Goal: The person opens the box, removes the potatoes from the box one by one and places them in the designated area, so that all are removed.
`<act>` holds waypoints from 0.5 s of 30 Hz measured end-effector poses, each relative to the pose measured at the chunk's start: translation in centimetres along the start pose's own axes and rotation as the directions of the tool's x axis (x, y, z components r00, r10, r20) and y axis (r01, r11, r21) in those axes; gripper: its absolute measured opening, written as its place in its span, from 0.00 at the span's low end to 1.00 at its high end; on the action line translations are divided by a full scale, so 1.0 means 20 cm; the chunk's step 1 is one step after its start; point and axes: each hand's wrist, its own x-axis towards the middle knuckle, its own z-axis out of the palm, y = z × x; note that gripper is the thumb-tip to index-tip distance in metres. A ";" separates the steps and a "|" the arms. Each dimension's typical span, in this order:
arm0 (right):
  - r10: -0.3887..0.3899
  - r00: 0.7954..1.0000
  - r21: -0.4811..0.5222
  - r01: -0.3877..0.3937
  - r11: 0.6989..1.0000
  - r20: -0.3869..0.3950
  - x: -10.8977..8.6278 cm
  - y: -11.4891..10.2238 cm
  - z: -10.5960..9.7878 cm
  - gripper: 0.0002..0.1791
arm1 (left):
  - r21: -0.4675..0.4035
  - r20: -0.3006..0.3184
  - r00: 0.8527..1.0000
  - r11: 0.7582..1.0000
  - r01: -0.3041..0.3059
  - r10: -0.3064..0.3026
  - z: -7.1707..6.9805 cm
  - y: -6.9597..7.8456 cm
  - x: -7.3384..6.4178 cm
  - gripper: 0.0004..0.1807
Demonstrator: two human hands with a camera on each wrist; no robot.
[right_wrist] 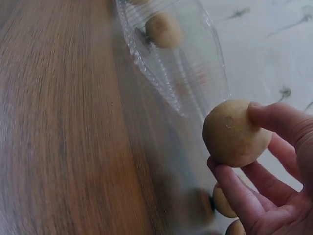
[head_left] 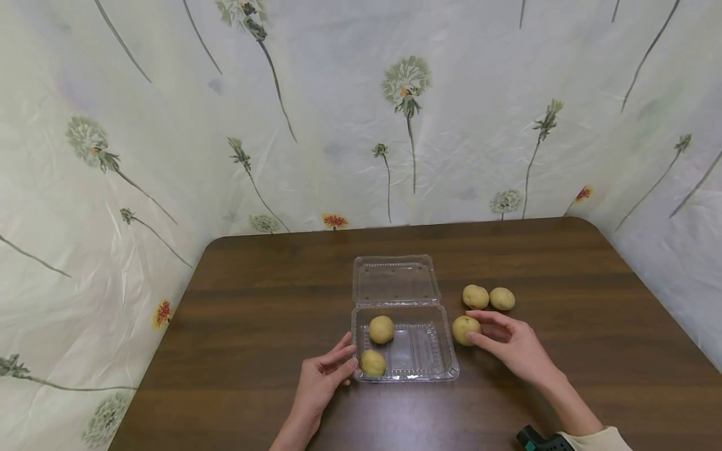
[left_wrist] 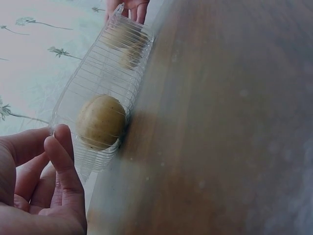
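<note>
My right hand (head_left: 519, 347) holds a round, pale yellow potato (head_left: 465, 331) between thumb and fingertips, just off the right side of a clear plastic clamshell container (head_left: 414, 354). In the right wrist view, that potato (right_wrist: 234, 133) appears raised above the table. The container's lid (head_left: 397, 280) is folded back away from me. Two potatoes lie inside along the left side, one farther back (head_left: 381, 329) and one in the near corner (head_left: 372, 362). My left hand (head_left: 320, 379) pinches the container's left rim between thumb and finger, clearest in the left wrist view.
Behind my right hand, two more potatoes sit side by side on the table, a left one (head_left: 476, 297) and a right one (head_left: 502, 299). The brown wooden table (head_left: 271, 300) has rounded far corners. A flower-printed sheet (head_left: 338, 125) hangs around it.
</note>
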 end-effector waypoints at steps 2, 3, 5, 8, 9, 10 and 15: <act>0.001 1.000 -0.006 -0.001 1.000 0.001 0.00 0.00 0.00 0.26 | 0.001 -0.001 1.000 1.000 0.000 0.000 0.00 0.00 0.00 0.19; 0.002 1.000 -0.008 -0.002 1.000 0.002 0.00 0.01 0.00 0.26 | 0.003 -0.002 1.000 1.000 -0.002 0.002 0.00 0.00 0.00 0.19; 0.005 1.000 -0.016 -0.005 1.000 0.004 0.00 0.01 0.00 0.25 | 0.010 -0.003 1.000 1.000 -0.001 0.001 0.00 0.00 0.00 0.19; 0.010 1.000 -0.030 -0.010 1.000 0.001 0.00 0.02 0.00 0.25 | 0.021 -0.003 1.000 1.000 0.001 -0.001 0.00 -0.01 0.00 0.19; 0.012 1.000 -0.033 -0.012 0.999 -0.001 0.00 0.02 0.00 0.25 | 0.023 -0.002 1.000 1.000 0.001 -0.001 0.00 -0.01 0.00 0.19; 0.013 1.000 -0.038 -0.014 0.999 -0.002 0.00 0.02 0.00 0.25 | 0.025 -0.001 1.000 1.000 0.003 -0.003 0.00 -0.01 0.00 0.19; 0.017 1.000 -0.070 -0.018 0.997 -0.016 0.00 0.03 0.00 0.25 | 0.025 0.006 1.000 1.000 0.005 -0.006 -0.01 -0.01 0.01 0.20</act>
